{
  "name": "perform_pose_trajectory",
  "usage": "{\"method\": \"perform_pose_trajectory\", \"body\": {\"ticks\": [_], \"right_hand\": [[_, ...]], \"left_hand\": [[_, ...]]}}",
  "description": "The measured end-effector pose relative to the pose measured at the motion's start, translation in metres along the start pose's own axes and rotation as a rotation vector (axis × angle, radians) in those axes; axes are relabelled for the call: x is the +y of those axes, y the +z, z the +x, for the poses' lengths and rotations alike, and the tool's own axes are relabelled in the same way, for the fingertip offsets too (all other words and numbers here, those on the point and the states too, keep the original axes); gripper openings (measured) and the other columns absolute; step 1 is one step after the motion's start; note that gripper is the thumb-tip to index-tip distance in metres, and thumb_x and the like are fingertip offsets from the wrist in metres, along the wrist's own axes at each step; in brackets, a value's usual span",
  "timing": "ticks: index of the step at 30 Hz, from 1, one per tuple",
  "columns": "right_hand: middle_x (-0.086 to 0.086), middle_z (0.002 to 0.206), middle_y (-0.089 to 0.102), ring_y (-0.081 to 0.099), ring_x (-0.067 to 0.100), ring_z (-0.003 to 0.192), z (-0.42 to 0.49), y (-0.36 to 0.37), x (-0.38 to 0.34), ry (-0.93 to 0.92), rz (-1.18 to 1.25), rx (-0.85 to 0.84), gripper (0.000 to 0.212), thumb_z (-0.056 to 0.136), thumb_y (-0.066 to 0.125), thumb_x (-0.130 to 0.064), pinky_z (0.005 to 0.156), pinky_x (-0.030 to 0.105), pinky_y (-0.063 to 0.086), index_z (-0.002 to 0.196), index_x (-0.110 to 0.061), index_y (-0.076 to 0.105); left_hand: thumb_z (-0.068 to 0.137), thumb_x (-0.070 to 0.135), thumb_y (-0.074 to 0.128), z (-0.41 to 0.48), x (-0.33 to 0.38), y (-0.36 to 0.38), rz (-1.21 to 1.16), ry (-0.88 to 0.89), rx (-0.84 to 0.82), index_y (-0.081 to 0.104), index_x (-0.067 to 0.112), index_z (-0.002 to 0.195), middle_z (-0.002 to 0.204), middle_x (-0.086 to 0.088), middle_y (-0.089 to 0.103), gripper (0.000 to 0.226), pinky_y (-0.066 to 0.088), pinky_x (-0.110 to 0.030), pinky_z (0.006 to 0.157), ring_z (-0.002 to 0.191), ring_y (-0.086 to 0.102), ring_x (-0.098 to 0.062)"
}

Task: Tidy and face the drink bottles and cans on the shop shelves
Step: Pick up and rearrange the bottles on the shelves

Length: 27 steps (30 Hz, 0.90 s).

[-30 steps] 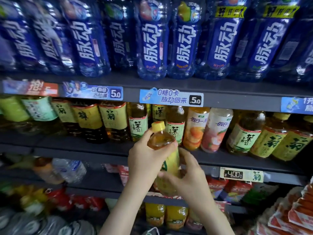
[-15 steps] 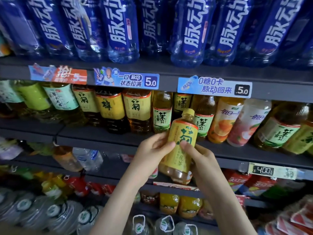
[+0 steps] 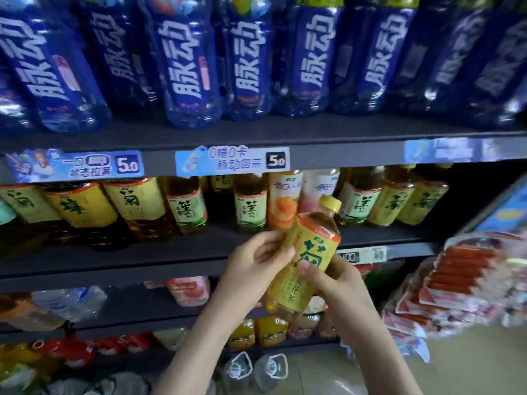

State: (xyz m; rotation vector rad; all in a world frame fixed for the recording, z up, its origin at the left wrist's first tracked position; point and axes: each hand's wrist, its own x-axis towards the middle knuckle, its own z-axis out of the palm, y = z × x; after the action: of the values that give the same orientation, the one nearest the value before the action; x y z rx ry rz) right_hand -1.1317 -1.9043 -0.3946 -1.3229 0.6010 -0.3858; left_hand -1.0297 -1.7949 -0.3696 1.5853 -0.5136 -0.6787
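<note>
Head view of a shop's drinks shelving: large blue bottles (image 3: 188, 67) crowd the top shelf (image 3: 313, 132), and a tea row (image 3: 134, 206) lines the middle shelf (image 3: 171, 260) below, several leaning or turned off-front. Just in front of that middle shelf, held in the air, is one yellow-labelled bottle (image 3: 310, 252), tilted with its cap (image 3: 330, 203) toward the upper right and its label facing the aisle. The left hand (image 3: 251, 269) pinches the bottle's left side at the label. The right hand (image 3: 336, 283) curls round its lower half, thumb laid on the label.

The step appears to be returning this bottle, faced. Done well, it comes upright before going in, the label stays outward, the base lands flat among the matching yellow labels, and it slides to the front edge without knocking neighbours. Which slot stands free cannot be told.
</note>
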Motion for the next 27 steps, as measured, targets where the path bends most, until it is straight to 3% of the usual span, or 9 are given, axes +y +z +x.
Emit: {"method": "perform_pose_trajectory", "body": {"ticks": [4,7,11,15,17,20,21,24,27], "right_hand": [[0.002,0.085,0.074,0.068,0.015,0.073,-0.009,-0.069,-0.004,-0.083,-0.066,0.262,0.030,0.068,0.082,-0.026,0.058,0.020,0.050,0.092,-0.016,0.067],[-0.009,0.078,0.072,0.067,0.005,0.071,-0.009,-0.123,-0.009,-0.136,-0.090,0.388,0.022,0.074,0.078,-0.017,0.060,0.017,0.049,0.091,-0.019,0.064],[-0.008,0.072,0.070,0.061,0.002,0.059,0.000,-0.183,-0.011,-0.221,-0.130,0.433,0.025,0.072,0.078,-0.016,0.055,0.016,0.046,0.090,-0.022,0.063],[-0.006,0.080,0.069,0.064,0.003,0.069,0.018,-0.212,-0.006,-0.272,-0.191,0.440,0.028,0.071,0.080,-0.019,0.057,0.010,0.046,0.090,-0.025,0.061],[-0.006,0.087,0.069,0.064,0.002,0.078,0.029,-0.215,-0.001,-0.293,-0.198,0.431,0.032,0.070,0.080,-0.020,0.064,0.012,0.048,0.095,-0.027,0.060],[-0.004,0.098,0.068,0.064,0.010,0.092,0.046,-0.214,0.007,-0.331,-0.208,0.421,0.043,0.070,0.081,-0.022,0.077,0.026,0.051,0.107,-0.026,0.060],[-0.003,0.103,0.067,0.063,0.010,0.096,0.050,-0.212,0.008,-0.348,-0.212,0.419,0.047,0.071,0.081,-0.022,0.079,0.026,0.051,0.112,-0.025,0.059],[-0.002,0.113,0.062,0.058,-0.001,0.100,0.058,-0.205,0.007,-0.420,-0.191,0.413,0.054,0.072,0.080,-0.017,0.079,0.008,0.044,0.121,-0.018,0.056],[0.000,0.114,0.060,0.057,0.002,0.103,0.064,-0.198,0.009,-0.459,-0.220,0.399,0.056,0.072,0.079,-0.020,0.083,0.012,0.045,0.121,-0.016,0.054]], "left_hand": [[0.085,0.022,0.065,0.020,-0.016,0.082,0.186,0.128,0.227,0.066,0.020,0.100,0.089,0.009,0.071,0.015,0.052,-0.027,0.080,0.084,0.065,-0.001],[0.086,0.024,0.065,0.037,-0.023,0.141,0.324,0.222,0.338,0.058,0.017,0.116,0.107,0.007,0.066,0.032,0.050,-0.024,0.083,0.096,0.062,-0.004],[0.083,0.021,0.069,0.084,-0.032,0.190,0.343,0.269,0.474,0.040,0.006,0.136,0.130,-0.008,0.051,0.062,0.041,-0.027,0.096,0.120,0.050,-0.020],[0.081,0.018,0.072,0.131,-0.031,0.210,0.387,0.314,0.554,0.023,-0.002,0.144,0.146,-0.018,0.034,0.082,0.022,-0.025,0.109,0.136,0.031,-0.027],[0.081,0.019,0.072,0.149,-0.032,0.214,0.409,0.334,0.565,0.019,-0.001,0.146,0.149,-0.017,0.031,0.086,0.023,-0.030,0.113,0.138,0.029,-0.026],[0.076,0.018,0.074,0.165,-0.036,0.214,0.390,0.357,0.650,0.032,0.002,0.139,0.135,-0.015,0.049,0.078,0.041,-0.033,0.100,0.124,0.048,-0.028],[0.074,0.019,0.075,0.166,-0.036,0.214,0.398,0.363,0.687,0.038,0.003,0.134,0.128,-0.014,0.054,0.073,0.045,-0.030,0.092,0.117,0.053,-0.028],[0.071,0.024,0.078,0.154,-0.040,0.215,0.404,0.411,0.752,0.045,0.002,0.125,0.113,-0.012,0.063,0.067,0.044,-0.019,0.076,0.103,0.062,-0.027],[0.069,0.028,0.081,0.121,-0.049,0.215,0.398,0.422,0.795,0.046,-0.003,0.125,0.110,-0.015,0.064,0.072,0.039,-0.011,0.074,0.100,0.064,-0.029]]}}
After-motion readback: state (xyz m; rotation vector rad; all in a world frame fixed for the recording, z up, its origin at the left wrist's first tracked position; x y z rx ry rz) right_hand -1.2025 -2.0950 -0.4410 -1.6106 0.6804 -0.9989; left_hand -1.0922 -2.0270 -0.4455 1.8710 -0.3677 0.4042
